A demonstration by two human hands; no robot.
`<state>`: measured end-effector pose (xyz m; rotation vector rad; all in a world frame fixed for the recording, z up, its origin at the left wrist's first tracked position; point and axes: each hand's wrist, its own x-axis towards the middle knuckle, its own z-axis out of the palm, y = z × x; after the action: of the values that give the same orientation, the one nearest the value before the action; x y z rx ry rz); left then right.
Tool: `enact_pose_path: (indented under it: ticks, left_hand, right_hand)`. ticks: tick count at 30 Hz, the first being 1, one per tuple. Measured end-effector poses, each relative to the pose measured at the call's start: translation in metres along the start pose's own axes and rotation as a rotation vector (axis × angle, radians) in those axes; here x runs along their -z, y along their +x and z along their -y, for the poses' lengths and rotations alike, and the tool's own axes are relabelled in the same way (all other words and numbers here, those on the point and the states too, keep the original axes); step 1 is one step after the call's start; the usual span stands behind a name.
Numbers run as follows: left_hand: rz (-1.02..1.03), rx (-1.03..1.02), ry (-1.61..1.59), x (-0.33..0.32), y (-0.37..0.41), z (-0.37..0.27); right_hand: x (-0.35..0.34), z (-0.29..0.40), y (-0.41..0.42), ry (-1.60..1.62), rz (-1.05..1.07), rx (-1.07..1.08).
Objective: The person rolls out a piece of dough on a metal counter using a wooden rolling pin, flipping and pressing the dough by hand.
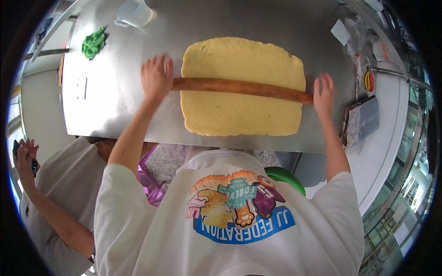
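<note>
A wide, flattened slab of yellow dough lies on the stainless steel table before me. Across its middle runs a long wooden rolling pin, its right end slightly nearer to me. My left hand is flat at the pin's left end, the fingers stretched away from me and a little blurred. At the other end is my right hand, its fingers also extended past the pin, with the palm side against it. Both hands lie beyond the dough's sides and cover the pin's tips.
A clear plastic jug and a crumpled green cloth are at the far left. Along the right side are plastic bags, scissors and a wrapped block-like package. Another person is close on my left, holding a dark object.
</note>
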<state>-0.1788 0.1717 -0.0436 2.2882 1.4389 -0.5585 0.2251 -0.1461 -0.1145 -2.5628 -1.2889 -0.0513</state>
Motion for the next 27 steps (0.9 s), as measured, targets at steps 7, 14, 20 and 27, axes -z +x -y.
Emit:
enact_pose_path:
  ticks: [7, 14, 20, 27]
  left_hand:
    - [-0.648, -0.164, -0.096, -0.093, 0.03, 0.027]
    - [-0.592, -0.209, 0.111, -0.133, -0.057, 0.041]
    - [-0.657, -0.231, -0.06, -0.162, -0.129, 0.04]
    - [-0.564, -0.231, -0.033, -0.18, -0.192, 0.052]
  right_hand:
    - [-0.023, 0.017, -0.007, -0.074, 0.051, -0.112]
    - [-0.014, 0.009, -0.102, -0.159, -0.058, 0.028]
    - [0.002, 0.015, -0.176, 0.1, -0.067, -0.039]
    - [0.038, 0.02, -0.222, -0.013, 0.038, -0.02]
